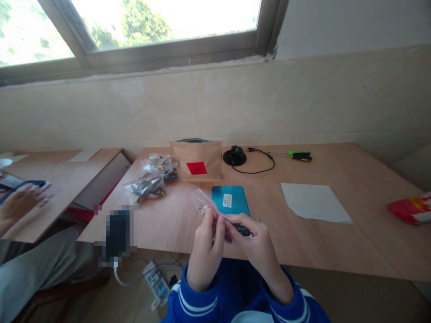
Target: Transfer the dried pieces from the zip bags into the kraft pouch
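Pinched tight, the left hand (205,253) holds a small clear zip bag (201,202) with a red seal, tilted up over the wooden table (303,242). The right hand (252,231) closes on a small black part (243,231), right against the bag's lower end. Both hands work together near the table's front edge, just below a blue-green pad (230,199); filled plastic bags (150,188) lie farther left.

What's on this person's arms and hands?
The left hand and right hand are bare, with no gloves. The forearms end in bright blue jacket sleeves, the left sleeve and right sleeve, both with white stripes.
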`<state>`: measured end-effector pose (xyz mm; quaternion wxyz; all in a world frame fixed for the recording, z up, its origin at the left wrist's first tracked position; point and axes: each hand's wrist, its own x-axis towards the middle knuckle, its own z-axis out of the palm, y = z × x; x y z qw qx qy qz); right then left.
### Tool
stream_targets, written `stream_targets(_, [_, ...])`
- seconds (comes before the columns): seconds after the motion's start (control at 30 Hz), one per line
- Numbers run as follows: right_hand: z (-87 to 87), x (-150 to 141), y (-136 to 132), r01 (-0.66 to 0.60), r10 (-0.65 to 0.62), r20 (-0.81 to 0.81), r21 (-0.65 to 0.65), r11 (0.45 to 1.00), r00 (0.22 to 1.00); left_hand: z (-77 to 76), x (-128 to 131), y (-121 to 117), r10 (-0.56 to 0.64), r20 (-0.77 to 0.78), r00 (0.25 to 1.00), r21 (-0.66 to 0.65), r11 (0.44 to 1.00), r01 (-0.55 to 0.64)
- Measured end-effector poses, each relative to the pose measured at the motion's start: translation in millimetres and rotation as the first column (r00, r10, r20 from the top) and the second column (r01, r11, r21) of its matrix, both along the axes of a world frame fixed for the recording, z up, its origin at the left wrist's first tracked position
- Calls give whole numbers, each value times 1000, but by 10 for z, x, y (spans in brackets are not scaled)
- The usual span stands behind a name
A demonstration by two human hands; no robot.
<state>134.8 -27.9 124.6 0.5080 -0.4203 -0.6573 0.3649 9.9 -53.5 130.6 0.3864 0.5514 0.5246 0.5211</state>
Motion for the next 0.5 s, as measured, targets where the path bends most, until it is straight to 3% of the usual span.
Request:
stream_targets(0.2, [-38,-20,-6,50,-58,67,116,992,996,-20,-12,62,-33,-65,997,24,999,35])
stream_targets(0.27, [-90,18,62,151,-159,61,122,981,985,-34,-24,47,-36,-62,997,2,999,36])
stream_targets(0.4, [-81,185,293,419,-414,-103,40,907,905,-52,-85,-48,-32,-68,997,-14,999,31])
stream_targets(0.5, [60,282,407,375,-365,-198,9,927,910,-132,-139,-27,65,-101,993,50,997,-61])
